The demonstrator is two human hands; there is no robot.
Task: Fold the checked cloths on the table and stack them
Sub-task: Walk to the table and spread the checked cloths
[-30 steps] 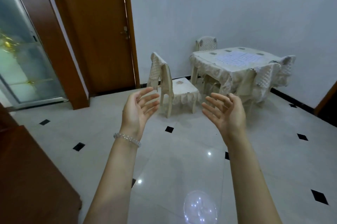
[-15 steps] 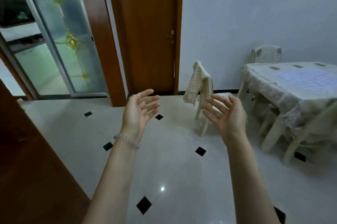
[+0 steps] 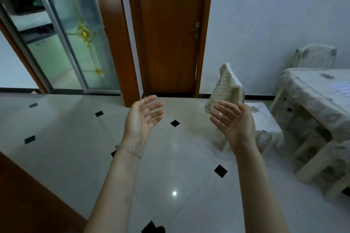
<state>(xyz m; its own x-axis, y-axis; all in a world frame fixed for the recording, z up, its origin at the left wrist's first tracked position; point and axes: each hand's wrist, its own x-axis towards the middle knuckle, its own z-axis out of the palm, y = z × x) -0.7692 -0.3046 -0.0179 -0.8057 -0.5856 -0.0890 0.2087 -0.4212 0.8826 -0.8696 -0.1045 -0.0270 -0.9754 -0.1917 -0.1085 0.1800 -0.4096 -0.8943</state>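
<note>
My left hand and my right hand are raised in front of me over the tiled floor, palms facing each other, fingers spread and relaxed. Neither holds anything. A bead bracelet circles my left wrist. The table stands at the far right under a cream lace tablecloth. On it lies a pale blue checked cloth, cut off by the frame's right edge. Both hands are well away from the table.
A cream chair with a quilted cover over its back stands just beyond my right hand. Another chair sits behind the table. A brown wooden door, a glass sliding door and dark wooden furniture at lower left border the floor.
The view has swung left: the table and chairs slid to the right edge while the doors came to the centre. My hands keep the same raised, open pose.
</note>
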